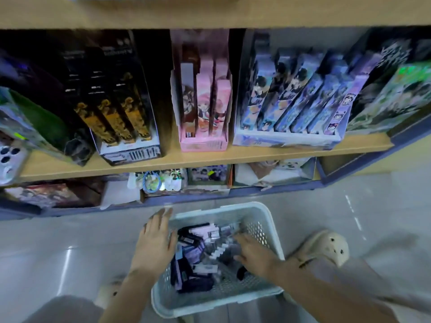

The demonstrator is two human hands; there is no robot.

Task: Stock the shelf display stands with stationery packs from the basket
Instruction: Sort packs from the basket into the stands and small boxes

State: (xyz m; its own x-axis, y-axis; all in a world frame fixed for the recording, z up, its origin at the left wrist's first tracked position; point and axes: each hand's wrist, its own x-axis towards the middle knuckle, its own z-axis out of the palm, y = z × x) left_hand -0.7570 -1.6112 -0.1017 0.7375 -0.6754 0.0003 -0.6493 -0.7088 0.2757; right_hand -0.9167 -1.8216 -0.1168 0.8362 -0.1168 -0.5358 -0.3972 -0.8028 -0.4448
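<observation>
Basket: a pale perforated plastic basket (263,229) sits on the tiled floor below the shelves. It holds a loose heap of purple, black and pink stationery packs (198,250).
Stands: a black-and-gold cardboard stand (130,155), a pink cardboard stand (203,143) and a blue-violet cardboard stand (286,139) sit on the wooden shelf (210,158). All three carry packs, and the pink one shows gaps.
Progress: seemingly partway, with many packs left to shelve.
Left hand (156,241): flat against the basket's left wall, fingers straight, grip wide, holding nothing.
Right hand (253,250): down among the packs. Blur hides whether its grip has closed on one.
Hard to see: pack labels are unreadable, the shelf ends are cut off, and the lower shelf is dim.
</observation>
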